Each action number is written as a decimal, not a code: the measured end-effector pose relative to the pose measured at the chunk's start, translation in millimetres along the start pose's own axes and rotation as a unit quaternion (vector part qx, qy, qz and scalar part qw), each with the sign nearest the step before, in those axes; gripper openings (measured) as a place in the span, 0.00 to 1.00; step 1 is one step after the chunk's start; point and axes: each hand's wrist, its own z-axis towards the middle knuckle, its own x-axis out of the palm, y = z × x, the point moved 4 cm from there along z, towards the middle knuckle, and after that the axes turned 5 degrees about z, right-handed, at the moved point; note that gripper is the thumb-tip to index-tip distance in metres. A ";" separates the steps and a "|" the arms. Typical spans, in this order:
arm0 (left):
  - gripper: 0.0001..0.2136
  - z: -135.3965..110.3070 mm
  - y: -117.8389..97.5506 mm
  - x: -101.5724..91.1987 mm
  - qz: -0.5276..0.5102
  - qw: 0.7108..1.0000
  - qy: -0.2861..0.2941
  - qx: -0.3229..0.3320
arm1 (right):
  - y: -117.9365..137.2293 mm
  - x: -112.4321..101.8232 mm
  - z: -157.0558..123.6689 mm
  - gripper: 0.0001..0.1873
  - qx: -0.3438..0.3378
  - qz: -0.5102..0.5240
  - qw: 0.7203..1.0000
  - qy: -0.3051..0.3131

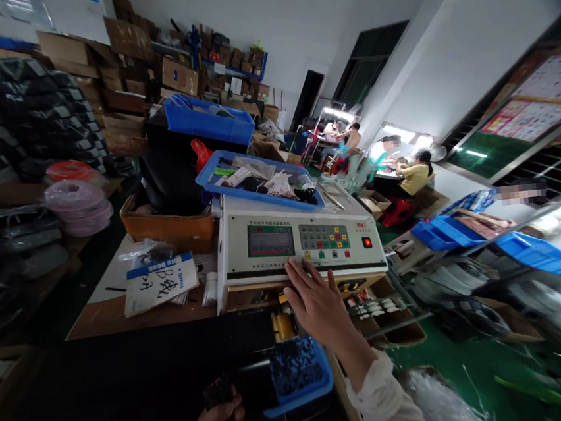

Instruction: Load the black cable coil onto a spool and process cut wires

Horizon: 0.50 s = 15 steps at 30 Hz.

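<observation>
A white machine with a control panel (pixel 236 241), a small screen and a keypad stands in front of me. My right hand (pixel 316 303) lies over the panel's lower edge, fingers stretched out and apart, fingertips just under the screen and keys. Nothing shows in it. Low in the view, my left hand (pixel 225 414) is closed round a dark bundle (pixel 218 392); its kind is hard to make out against the black surface. Between the hands, below the machine's yellow part (pixel 282 327), a blue tray (pixel 321 382) contains many small black bits.
A blue tray (pixel 202 177) with loose parts rests on the machine. Left of it lie a notepad (pixel 161 285) and a carton (pixel 168 231). Pink spools (pixel 76 207) and stacked boxes stand farther left. Several people sit at benches on the right.
</observation>
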 end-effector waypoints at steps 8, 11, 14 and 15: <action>0.16 3.0 5.7 6.5 0.013 1.000 0.011 -0.021 | 3.4 -0.9 -0.7 0.29 0.005 0.021 1.000 -0.007; 0.15 1.6 9.3 8.1 0.013 0.999 0.026 -0.031 | 4.3 -3.6 0.0 0.29 0.010 0.030 0.999 0.008; 0.15 -0.2 10.5 6.7 0.009 0.999 0.028 -0.035 | 5.7 -7.8 2.9 0.28 0.010 0.031 0.999 0.005; 0.16 -0.8 10.0 5.5 0.009 0.999 0.026 -0.034 | 6.3 -9.0 4.5 0.28 0.009 0.031 0.999 -0.002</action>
